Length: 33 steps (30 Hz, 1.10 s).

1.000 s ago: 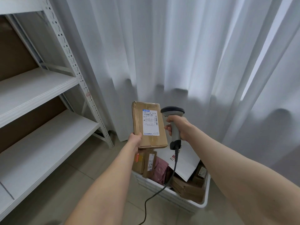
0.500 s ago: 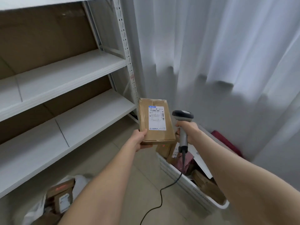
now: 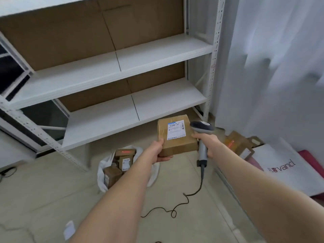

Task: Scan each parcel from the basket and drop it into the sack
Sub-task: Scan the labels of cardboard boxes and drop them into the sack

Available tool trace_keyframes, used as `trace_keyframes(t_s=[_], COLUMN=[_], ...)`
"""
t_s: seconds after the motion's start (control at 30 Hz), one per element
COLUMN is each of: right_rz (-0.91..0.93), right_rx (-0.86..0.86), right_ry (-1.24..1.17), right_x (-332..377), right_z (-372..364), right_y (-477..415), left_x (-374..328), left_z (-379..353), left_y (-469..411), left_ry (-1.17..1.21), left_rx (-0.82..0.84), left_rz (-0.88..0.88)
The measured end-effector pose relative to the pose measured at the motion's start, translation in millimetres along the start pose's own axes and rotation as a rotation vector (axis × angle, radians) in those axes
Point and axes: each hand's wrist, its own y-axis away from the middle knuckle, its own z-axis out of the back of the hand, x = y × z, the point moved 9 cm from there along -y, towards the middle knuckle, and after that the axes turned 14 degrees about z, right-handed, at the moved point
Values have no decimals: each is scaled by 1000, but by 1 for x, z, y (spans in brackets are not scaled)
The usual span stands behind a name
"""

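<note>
A pale tiled floor (image 3: 43,199) is pictured beneath a white metal rack (image 3: 213,67), whose posts are planted on the tiles. Two white shelves (image 3: 122,116) are seen inside the rack, one above the other, each backed with brown cardboard. An open white sack (image 3: 101,176) is set on the floor just in front of the lower shelf, and brown cardboard parcels (image 3: 125,162) with white labels are piled inside it. A thin black cable (image 3: 188,200) is trailed across the tiles to the right of the sack, curled into a small loop. A scrap of white paper (image 3: 69,229) is left near the bottom edge, and a dark cord (image 3: 7,172) is glimpsed at far left.
</note>
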Motion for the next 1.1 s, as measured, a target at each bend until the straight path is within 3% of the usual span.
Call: trace_keyframes(t_s=[0.33, 0.63, 1.1], right_rz=[-60, -183, -416], right_rx=[63, 54, -108], right_ry=[90, -82, -67], right_x=[-61, -144, -366], right_z=[-195, -364, -437], right_y=[-9, -76, -269], left_x=[21, 4, 33], left_z=[196, 394, 433], left_y=[-55, -187, -455], left_ry=[218, 73, -394], left_rx=[-60, -378, -555], left_rz=[0, -15, 62])
